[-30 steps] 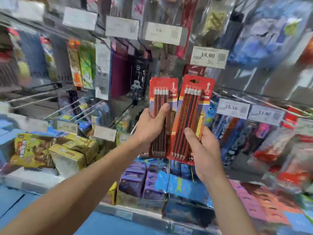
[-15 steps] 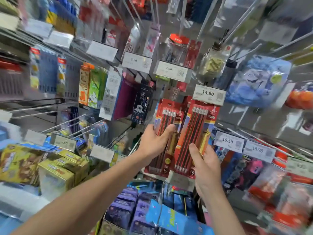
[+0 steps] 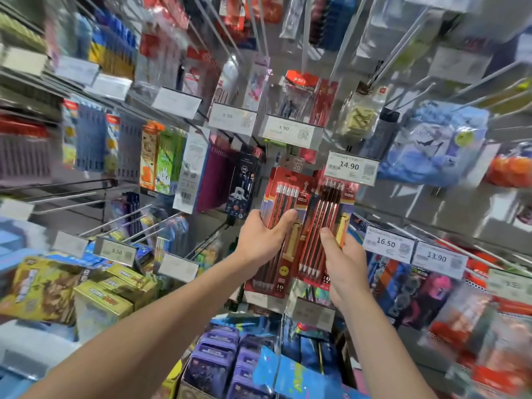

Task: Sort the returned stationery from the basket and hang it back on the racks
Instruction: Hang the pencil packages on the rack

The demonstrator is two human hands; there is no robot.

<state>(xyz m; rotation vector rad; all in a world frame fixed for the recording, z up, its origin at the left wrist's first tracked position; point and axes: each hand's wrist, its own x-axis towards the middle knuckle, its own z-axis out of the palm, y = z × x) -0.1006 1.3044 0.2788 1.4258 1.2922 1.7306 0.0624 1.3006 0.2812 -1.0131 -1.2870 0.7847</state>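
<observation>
The background is filled by stationery racks. The left pencil packs are clasped upright by the left grip, the right pencil pack by the right grip; the 14.90 tag is set at its one o'clock.

We get two hands only, both bare: left hand and right hand. Skin shows on the wrists too. Left forearm is bare from the wrist right down to the bottom-left frame edge. Right forearm is the same, bare all the way to the bottom edge. Any sleeve would sit past what the camera catches, so we can't tell what's worn higher up. Both forearms are slim and smooth. Of the hands we mostly see the backs and the thumbs, and the other fingers are largely hidden from us. Nail detail is too blurred to call. The rest of the body is out of frame.
</observation>
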